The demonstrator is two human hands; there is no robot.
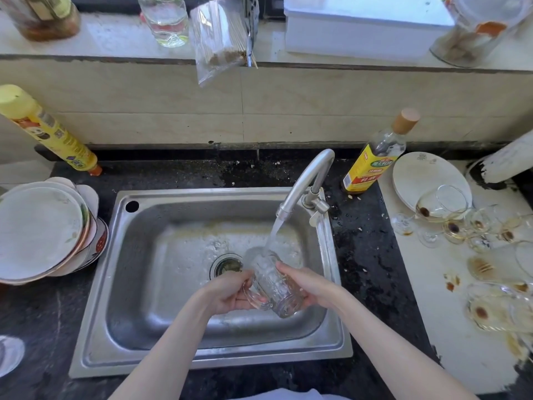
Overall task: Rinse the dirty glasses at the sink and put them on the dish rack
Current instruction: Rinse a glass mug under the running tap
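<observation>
sink: steel sink [95, 290] set in dark counter [363, 255], drain [226, 265] mid-basin
faucet: faucet [307, 183] at sink's back right corner, water running
glass mug: glass mug [274, 284] tilted over basin, mouth under the stream
left hand: left hand [230, 293] grips mug handle
right hand: right hand [310, 285] cups mug's side
dirty glasses: dirty glasses [476, 255] lying on white board [427, 298] at counter's right edge
plates: plates [43, 229] stacked at left edge
bottle: yellow-label bottle [375, 157] behind faucet
</observation>
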